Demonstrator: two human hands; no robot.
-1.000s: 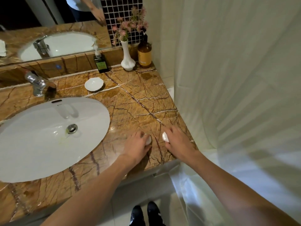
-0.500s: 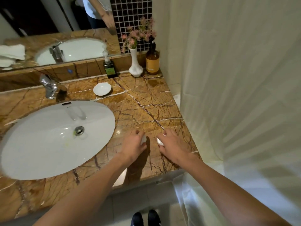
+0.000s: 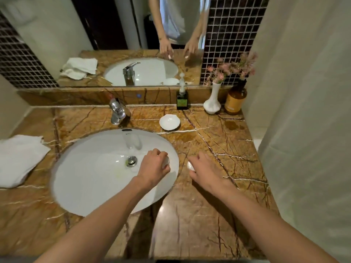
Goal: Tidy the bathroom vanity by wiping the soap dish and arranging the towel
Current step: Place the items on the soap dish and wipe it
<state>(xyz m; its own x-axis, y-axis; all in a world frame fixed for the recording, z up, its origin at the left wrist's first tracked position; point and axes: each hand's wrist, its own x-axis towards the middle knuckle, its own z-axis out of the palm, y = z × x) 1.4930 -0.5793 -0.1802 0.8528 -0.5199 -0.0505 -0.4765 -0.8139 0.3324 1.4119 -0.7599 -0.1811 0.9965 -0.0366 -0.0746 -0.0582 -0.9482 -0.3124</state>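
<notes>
The small white soap dish (image 3: 169, 121) lies empty on the brown marble counter (image 3: 224, 149), behind the basin and right of the tap. A crumpled white towel (image 3: 19, 160) lies at the counter's left end. My left hand (image 3: 153, 168) hovers over the right side of the white basin (image 3: 91, 171), fingers curled around a small white object. My right hand (image 3: 204, 169) hangs over the counter just right of the basin rim, also closed on a small white object. What these two objects are I cannot tell.
A chrome tap (image 3: 117, 111) stands behind the basin. Along the back ledge are a dark pump bottle (image 3: 182, 100), a white vase with pink flowers (image 3: 212, 103) and an amber bottle (image 3: 235, 101). A pale shower curtain (image 3: 303, 111) hangs at the right. The mirror (image 3: 123, 40) reflects the counter.
Both hands moved left from the counter's front right corner; the left one is now over the basin. The view swung left and up, bringing the towel into sight.
</notes>
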